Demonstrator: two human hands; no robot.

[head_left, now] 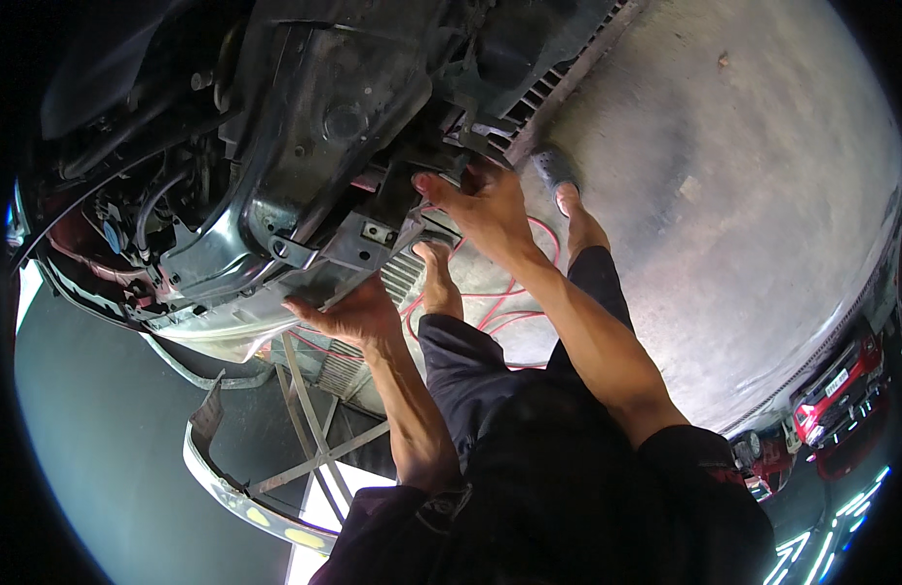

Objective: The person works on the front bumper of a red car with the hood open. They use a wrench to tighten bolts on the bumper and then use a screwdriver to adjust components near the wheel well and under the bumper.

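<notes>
My left hand (348,317) grips the lower edge of a translucent headlight unit (231,327) on the front of the car, thumb reaching left and other fingers partly hidden beneath. My right hand (475,200) is higher and to the right, fingers curled round the dark plastic edge (402,185) beside a squarish bracket (368,239) with a metal clip. Above them is the car's exposed front end (324,107), with dark panels, pipes and a metal bracket (290,249).
A detached bumper piece (212,458) with pale patches rests on a crossed metal stand (324,458) at lower left. Red hose (529,224) loops on the concrete floor (753,214) near my feet and a drain grate (339,370). Red vehicles (836,395) stand far right.
</notes>
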